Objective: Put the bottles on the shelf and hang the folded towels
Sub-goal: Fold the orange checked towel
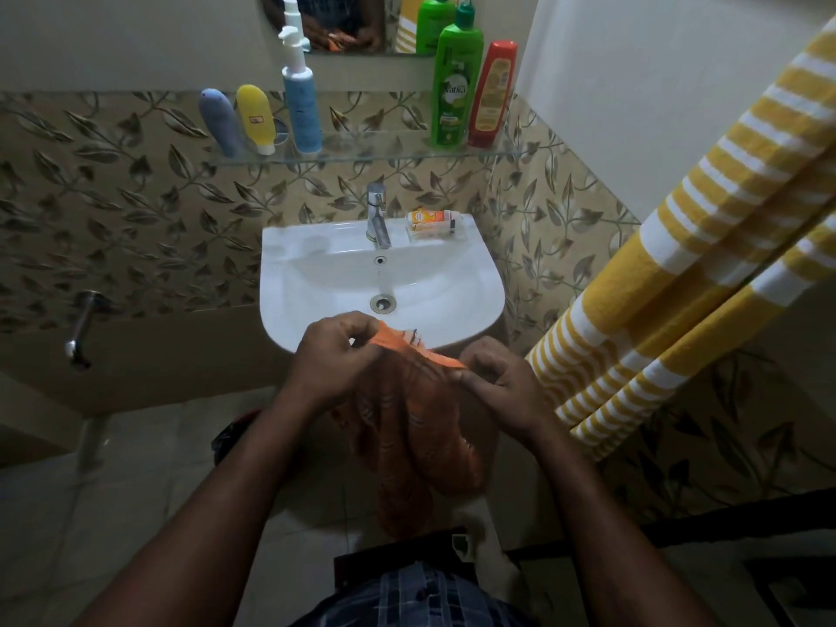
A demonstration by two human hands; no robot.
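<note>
An orange towel (420,427) hangs in front of the white sink (316,282). My left hand (332,355) pinches its top edge on the left, and my right hand (497,377) pinches the same edge on the right. The cloth droops in folds below both hands. On the glass shelf (375,149) above the tap stand several bottles: a grey-blue tube (221,122), a yellow tube (255,117), a blue pump bottle (301,101), a green bottle (454,83) and a red bottle (491,92). A yellow-and-white striped towel (705,246) hangs at the right.
A chrome tap (376,214) and a small orange box (432,219) sit on the sink's back rim. A mirror (334,20) hangs above the shelf. A wall spout (83,323) sticks out at the left. A dark frame (678,527) stands at the lower right.
</note>
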